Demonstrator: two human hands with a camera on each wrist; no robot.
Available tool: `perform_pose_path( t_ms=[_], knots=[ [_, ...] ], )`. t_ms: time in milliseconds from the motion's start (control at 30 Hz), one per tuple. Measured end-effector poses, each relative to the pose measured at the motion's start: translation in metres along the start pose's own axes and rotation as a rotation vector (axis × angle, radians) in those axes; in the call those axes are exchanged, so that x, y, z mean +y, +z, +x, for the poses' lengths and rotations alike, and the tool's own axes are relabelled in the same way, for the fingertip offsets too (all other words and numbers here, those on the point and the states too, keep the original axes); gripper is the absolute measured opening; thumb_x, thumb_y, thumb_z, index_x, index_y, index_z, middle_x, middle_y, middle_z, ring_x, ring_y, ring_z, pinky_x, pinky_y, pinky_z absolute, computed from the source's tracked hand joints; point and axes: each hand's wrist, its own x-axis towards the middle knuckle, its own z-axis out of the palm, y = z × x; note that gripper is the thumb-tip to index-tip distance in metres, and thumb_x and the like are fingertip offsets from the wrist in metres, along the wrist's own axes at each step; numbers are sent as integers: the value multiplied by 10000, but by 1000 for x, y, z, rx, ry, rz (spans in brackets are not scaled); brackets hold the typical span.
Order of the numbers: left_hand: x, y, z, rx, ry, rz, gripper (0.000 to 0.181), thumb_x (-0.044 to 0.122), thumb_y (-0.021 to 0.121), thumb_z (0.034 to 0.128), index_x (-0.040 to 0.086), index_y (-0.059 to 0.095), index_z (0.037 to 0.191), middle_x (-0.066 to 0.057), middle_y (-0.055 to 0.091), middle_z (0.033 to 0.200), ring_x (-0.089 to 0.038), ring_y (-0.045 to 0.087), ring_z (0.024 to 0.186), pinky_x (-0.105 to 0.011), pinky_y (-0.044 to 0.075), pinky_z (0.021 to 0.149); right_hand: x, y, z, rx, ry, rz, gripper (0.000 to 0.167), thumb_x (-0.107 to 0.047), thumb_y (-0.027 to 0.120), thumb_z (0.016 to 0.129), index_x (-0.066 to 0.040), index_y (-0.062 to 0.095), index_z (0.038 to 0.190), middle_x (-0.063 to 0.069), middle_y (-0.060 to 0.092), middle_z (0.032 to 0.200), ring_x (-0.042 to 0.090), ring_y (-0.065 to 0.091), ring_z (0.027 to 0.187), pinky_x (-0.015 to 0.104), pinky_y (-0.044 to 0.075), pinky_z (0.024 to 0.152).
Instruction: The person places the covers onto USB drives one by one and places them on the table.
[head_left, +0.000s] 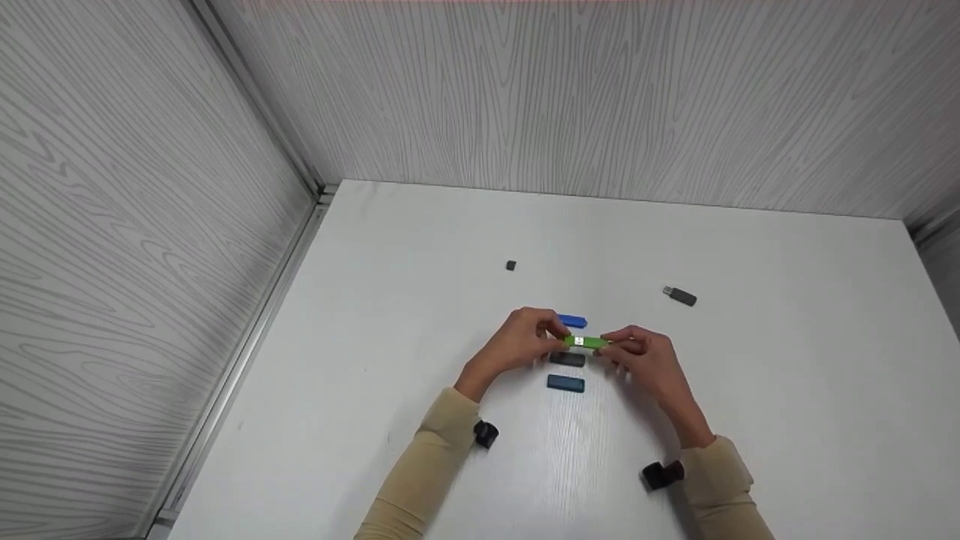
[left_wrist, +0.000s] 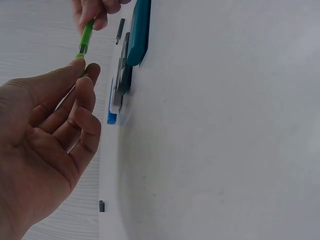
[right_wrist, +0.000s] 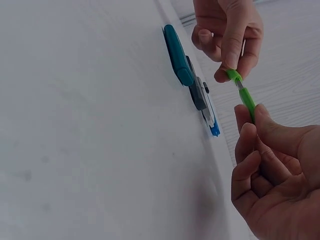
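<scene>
Above the table, a green USB flash drive [head_left: 596, 343] is held between both hands, its metal plug bare in the middle. My left hand [head_left: 525, 339] pinches the drive's green cap [right_wrist: 233, 75] between thumb and fingertip. At the other end, my right hand [head_left: 649, 361] pinches the drive's body. In the right wrist view, a short length of metal shows between cap and body. Beneath the hands lie a blue stick [head_left: 574, 321], a dark grey stick [head_left: 568, 360] and a teal stick [head_left: 565, 384] in a column. A whitish-grey one [right_wrist: 208, 118] also shows in the right wrist view.
Farther right on the white table [head_left: 787, 337] lies a dark grey USB flash drive [head_left: 681, 296] with its plug bare. A small black cap [head_left: 511, 265] sits toward the back left. Wood-grain panels [head_left: 525, 97] stand behind and at the sides.
</scene>
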Motion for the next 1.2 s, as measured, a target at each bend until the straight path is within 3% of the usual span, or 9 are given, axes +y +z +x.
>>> perform_pose_path(
  t_ms=[200,467,1200],
  knots=[
    [-2,1,0,1,4,3,138,156,773,965,149,776,1103,-19,791,1091,-54,606,776,-197,491,656,1,2,0,-2,-9,0,279,-222,766,984,-63,756,1213,106,829,1082,137,648,801,234,508,726],
    [0,3,2,-1,22,28,151,193,781,962,149,784,1107,-18,795,1099,-50,641,907,-207,505,796,1,4,2,6,-28,-27,239,-185,771,973,-48,768,1168,98,833,1059,101,659,772,223,499,708],
    [9,4,1,35,12,14,151,145,787,953,137,809,1102,-25,786,1110,-79,587,890,-182,493,742,-2,5,2,23,-53,4,206,-136,758,976,-36,773,1155,100,835,1021,128,691,800,214,533,718]
  ],
)
